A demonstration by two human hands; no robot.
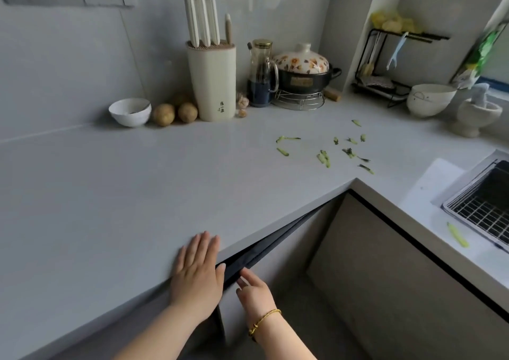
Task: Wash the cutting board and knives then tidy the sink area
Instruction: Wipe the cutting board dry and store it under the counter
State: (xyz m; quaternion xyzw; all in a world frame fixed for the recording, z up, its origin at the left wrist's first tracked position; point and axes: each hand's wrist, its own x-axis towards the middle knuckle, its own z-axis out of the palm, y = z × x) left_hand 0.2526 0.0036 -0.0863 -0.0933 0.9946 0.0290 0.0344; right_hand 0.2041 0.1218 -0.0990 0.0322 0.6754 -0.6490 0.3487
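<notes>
The knives (202, 15) stand handle-up in the cream knife block (212, 81) at the back of the surface (110, 194), and the sink (468, 180) shows at the right edge, green vegetable scraps (325, 156) scattered between them. The left grip (197, 274) lies released, flat on the surface's front edge; just below, the right grip (254, 291), also released, touches the top edge of the dark cabinet door (275, 242) with straight fingers.
</notes>
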